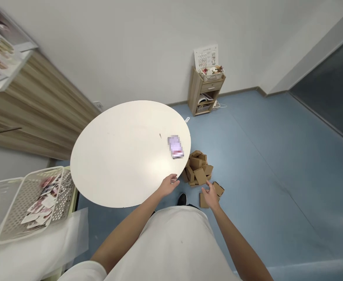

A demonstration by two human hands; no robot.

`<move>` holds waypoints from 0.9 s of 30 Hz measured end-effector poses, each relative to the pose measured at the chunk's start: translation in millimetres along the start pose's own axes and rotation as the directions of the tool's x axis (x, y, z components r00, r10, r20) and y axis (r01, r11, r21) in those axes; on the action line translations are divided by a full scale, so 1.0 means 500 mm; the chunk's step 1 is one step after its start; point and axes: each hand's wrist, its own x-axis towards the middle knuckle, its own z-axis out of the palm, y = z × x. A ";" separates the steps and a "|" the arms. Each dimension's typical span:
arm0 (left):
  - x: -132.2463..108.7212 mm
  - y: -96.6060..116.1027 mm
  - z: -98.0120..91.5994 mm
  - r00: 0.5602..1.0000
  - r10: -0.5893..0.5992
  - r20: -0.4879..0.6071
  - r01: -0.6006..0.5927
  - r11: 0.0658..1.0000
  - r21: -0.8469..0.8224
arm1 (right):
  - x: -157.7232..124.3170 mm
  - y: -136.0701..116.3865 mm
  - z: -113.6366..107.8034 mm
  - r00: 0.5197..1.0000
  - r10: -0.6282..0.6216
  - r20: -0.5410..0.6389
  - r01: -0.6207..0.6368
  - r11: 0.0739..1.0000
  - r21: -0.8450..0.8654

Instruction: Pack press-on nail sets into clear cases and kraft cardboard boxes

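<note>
Landmark: the white table (124,160), one. Just off its right edge, on the floor, a pile of brown cardboard boxes (199,173); the tabletop hides part of it, so I cannot count them. Two loose boxes (218,189) lie farther from the table, nearer the person, partly behind the right hand (210,194). That hand is empty, thumb and fingers apart, over the boxes. The left hand (169,185), at the table's near right edge, is also empty, fingers loosely bent. Hands well apart.

On the table: one blurred-out lilac object (175,145), right side; one tiny dark item (160,136) left of it. Left of the table: two white baskets (16,218), one holding many cards (41,207). Beyond the table: one small cabinet (196,93), bearing one filled basket (212,77) and one printed sheet (205,56).
</note>
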 end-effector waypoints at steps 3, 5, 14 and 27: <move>-0.027 -0.018 -0.037 0.999 -0.013 -0.036 0.012 1.000 -0.027 | -0.011 -0.026 0.032 0.998 -0.020 0.052 0.021 1.000 -0.013; -0.046 -0.032 -0.064 0.998 -0.021 -0.056 0.018 0.998 -0.054 | -0.022 -0.045 0.054 0.996 -0.038 0.084 0.040 0.999 -0.026; -0.139 -0.087 -0.206 0.982 0.009 -0.188 -0.029 0.994 -0.107 | -0.071 -0.146 0.180 0.955 -0.186 0.231 0.184 0.983 0.031; -0.335 -0.250 -0.389 0.860 -0.067 -0.506 -0.096 0.953 -0.289 | -0.216 -0.309 0.475 0.663 -0.282 0.694 0.389 0.921 0.002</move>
